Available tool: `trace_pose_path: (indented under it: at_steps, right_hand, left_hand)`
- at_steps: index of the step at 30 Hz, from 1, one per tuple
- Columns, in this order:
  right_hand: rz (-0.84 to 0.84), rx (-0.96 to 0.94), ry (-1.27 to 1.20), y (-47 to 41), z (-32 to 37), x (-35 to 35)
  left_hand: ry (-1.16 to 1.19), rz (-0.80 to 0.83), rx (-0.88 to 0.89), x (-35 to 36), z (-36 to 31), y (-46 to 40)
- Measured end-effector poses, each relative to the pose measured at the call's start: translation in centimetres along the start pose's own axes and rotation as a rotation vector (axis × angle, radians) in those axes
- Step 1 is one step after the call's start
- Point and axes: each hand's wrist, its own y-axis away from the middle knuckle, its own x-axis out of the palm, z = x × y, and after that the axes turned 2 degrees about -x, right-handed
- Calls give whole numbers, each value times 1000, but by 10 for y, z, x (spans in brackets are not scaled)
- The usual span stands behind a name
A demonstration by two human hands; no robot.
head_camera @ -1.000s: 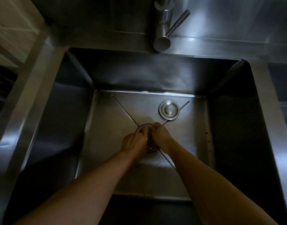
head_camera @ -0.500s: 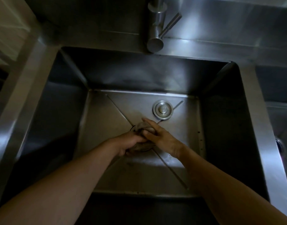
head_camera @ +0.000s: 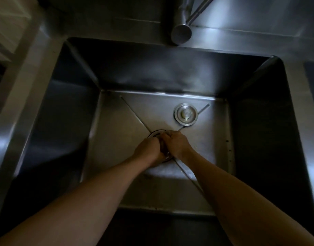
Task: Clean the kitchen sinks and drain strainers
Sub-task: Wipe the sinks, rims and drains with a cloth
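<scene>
I look down into a deep stainless steel sink (head_camera: 152, 71) in dim light. Both my hands are at the round drain (head_camera: 155, 135) in the middle of the sink floor. My left hand (head_camera: 147, 149) and my right hand (head_camera: 176, 143) sit knuckle to knuckle over the drain opening, fingers curled down into it around the drain strainer (head_camera: 166, 155), which is almost wholly hidden beneath them. A round metal drain stopper (head_camera: 186, 113) lies loose on the sink floor behind and to the right of my hands.
A steel faucet spout (head_camera: 181, 33) with a lever hangs over the back rim. A second basin (head_camera: 312, 80) begins at the right edge. The steel counter rim (head_camera: 28, 82) runs along the left, with a pale surface beyond it.
My right hand's fingers, stretched out over the drain half a second ago, have curled down beside my left hand. The view has shifted slightly.
</scene>
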Motion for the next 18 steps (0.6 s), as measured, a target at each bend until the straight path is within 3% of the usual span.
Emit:
trace_pose_path:
  at_steps: [6, 12, 18]
  right_hand:
    - [86, 64, 66, -14, -9, 15]
    - [66, 137, 56, -22, -15, 21]
    - [100, 179, 9, -18, -16, 13]
  left_hand:
    - [-81, -89, 120, 18, 13, -3]
    - [-180, -104, 107, 21, 12, -7]
    - [-25, 78, 14, 14, 6, -9]
